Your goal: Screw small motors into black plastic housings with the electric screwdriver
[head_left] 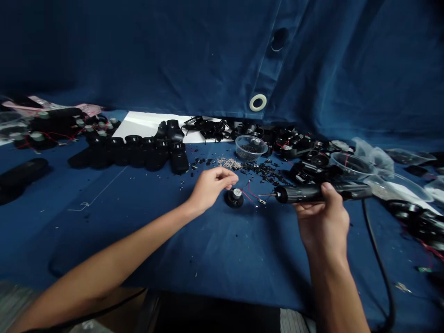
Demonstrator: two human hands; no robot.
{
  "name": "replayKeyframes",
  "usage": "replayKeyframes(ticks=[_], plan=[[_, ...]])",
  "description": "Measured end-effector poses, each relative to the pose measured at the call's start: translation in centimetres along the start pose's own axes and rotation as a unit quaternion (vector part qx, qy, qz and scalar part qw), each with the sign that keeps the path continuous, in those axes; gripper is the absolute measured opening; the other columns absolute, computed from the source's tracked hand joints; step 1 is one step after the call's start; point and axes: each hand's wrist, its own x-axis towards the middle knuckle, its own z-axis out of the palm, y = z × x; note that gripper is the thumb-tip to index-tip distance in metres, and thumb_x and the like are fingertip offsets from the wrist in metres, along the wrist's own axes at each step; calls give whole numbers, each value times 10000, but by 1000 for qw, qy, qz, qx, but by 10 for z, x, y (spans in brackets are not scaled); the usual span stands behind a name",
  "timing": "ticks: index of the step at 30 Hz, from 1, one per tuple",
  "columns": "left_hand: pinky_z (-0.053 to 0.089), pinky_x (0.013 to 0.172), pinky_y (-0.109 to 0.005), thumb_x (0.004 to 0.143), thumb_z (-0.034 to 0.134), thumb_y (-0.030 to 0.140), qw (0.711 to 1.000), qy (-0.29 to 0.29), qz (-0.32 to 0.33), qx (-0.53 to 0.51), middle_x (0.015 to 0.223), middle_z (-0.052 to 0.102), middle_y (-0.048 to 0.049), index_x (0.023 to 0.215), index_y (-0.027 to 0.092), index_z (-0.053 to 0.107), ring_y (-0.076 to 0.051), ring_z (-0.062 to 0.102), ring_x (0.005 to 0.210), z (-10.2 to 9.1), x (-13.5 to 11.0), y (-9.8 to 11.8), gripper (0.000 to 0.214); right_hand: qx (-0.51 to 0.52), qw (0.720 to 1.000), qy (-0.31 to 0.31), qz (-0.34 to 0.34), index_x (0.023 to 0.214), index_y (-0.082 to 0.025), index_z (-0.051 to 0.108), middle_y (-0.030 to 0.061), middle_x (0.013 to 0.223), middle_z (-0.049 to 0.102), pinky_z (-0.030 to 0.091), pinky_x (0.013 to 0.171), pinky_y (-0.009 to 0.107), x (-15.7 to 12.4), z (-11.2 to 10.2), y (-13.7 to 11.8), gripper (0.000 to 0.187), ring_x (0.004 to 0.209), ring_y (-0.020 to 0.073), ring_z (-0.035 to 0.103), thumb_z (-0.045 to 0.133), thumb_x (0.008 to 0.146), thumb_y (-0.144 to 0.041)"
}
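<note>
My right hand (322, 222) grips a soldering iron (312, 193); my left hand (210, 188) pinches shut near a wired speaker (235, 198); the pink label (88, 109) is unreadable.

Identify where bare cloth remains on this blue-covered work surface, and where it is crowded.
Open blue cloth lies between the left forearm and the right hand gripping a black corded tool, and below the row of black cylindrical parts. Crowding sits behind, around the clear plastic bowl and heaped black parts.

A matte black cylindrical soldering iron (305, 193) with ribbed grip and thin metal tip, held level, tip pointing left, a round black disc-shaped component (234, 199) with silver centre lying on the cloth, thin red wires (247, 195) running from it toward the tip
</note>
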Motion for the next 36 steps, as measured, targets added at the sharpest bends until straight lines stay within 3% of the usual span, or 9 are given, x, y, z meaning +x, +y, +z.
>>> replayKeyframes(ticks=[5,10,16,30,36], plan=[[481,655,-232,772,661,242,998,31,5,-60,729,644,0,774,168,650,-101,576,671,15,-22,8,74,-3,999,6,50,827,-186,489,-36,689,552,535,613,294,-5,7,13,239,609,115,577,658,744,-334],[501,666,-242,798,638,230,999,32,27,-20,741,657,7,768,190,626,-112,603,688,24,-34,6,52,-18,995,-11,99,811,-185,488,-27,692,577,544,653,282,-11,7,15,232,640,117,608,643,762,-351],[529,675,-250,844,592,224,998,33,45,-31,731,659,12,809,197,596,-108,626,681,27,-38,3,44,-37,992,-22,120,817,-191,484,-10,712,604,558,682,298,-14,6,18,245,648,125,628,632,772,-381],[526,760,-286,810,670,280,996,46,76,9,825,675,0,798,203,618,-140,650,798,29,-46,0,94,-15,988,-25,149,826,-185,500,-4,668,615,569,669,287,-15,4,21,270,625,127,636,657,770,-398],[532,738,-293,818,657,310,994,55,85,30,825,673,-5,810,208,612,-142,646,777,30,-46,-1,112,-4,986,-26,162,753,-189,454,-56,540,519,571,640,283,-16,5,22,290,504,92,557,659,775,-393]])
